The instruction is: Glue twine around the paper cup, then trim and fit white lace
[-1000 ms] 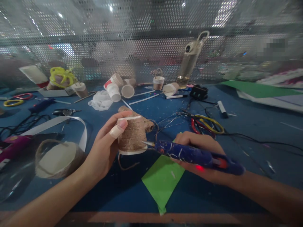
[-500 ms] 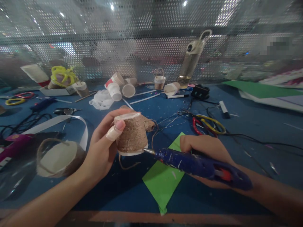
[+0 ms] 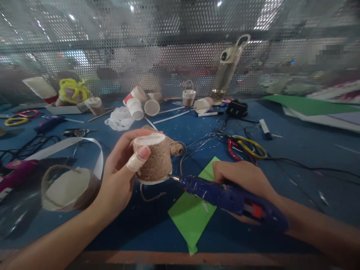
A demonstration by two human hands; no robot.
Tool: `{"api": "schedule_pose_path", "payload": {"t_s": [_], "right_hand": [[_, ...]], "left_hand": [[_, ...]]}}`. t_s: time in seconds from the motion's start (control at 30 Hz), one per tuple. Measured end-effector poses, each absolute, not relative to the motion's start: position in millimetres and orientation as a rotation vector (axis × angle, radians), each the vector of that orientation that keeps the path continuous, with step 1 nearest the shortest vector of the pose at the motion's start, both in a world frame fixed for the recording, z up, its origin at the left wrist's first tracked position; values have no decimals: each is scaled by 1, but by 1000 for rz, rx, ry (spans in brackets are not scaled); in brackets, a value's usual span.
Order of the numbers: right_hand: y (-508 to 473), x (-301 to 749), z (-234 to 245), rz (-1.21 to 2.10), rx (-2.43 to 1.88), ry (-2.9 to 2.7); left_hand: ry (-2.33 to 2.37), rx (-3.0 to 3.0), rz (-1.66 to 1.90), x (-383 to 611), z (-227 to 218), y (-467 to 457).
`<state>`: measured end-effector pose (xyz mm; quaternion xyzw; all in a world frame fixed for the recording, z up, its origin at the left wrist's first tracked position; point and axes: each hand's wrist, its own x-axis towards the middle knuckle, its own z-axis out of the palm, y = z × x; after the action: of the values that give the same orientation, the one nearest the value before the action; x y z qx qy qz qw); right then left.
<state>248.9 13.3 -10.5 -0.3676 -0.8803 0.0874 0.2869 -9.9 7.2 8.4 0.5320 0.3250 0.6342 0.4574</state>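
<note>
In the head view, a small white paper cup [image 3: 154, 163] wound with brown twine is gripped by my left hand [image 3: 120, 168], whose thumb wears a bandage. The cup's open white rim faces up and toward me. A ball of twine [image 3: 176, 149] shows just behind its right side, and a loose strand hangs below. My right hand [image 3: 247, 180] is closed around a dark blue hot glue gun [image 3: 225, 195] with a red part on its body. The metal nozzle [image 3: 174, 177] is at the lower right edge of the twine wrapping, touching or nearly so.
Light green paper [image 3: 194, 217] lies under the glue gun. A twine-handled cup [image 3: 67, 187] and a magenta tool [image 3: 17, 174] are on the left. Scissors [image 3: 247, 146] and black cables lie right; paper cups [image 3: 136, 108] and a tilted bottle [image 3: 226, 73] stand behind, before a perforated metal screen.
My left hand has tilted the cup slightly, so more of its inside shows. The glue gun has shifted a little left, its nozzle staying at the cup's lower edge.
</note>
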Motion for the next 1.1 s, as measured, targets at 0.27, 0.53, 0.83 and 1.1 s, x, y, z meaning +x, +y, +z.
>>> {"api": "schedule_pose_path", "payload": {"t_s": [0.27, 0.53, 0.83, 1.1], "right_hand": [[10, 250, -5, 245, -823, -2365], [14, 251, -6, 284, -832, -2340], [11, 245, -2, 523, -994, -2085], [9, 231, -3, 849, -886, -1921]], "left_hand": [[791, 1269, 1571, -10, 10, 8], [777, 1253, 1536, -11, 10, 7], [718, 1248, 1500, -10, 8, 5], [728, 1159, 1444, -8, 7, 6]]}}
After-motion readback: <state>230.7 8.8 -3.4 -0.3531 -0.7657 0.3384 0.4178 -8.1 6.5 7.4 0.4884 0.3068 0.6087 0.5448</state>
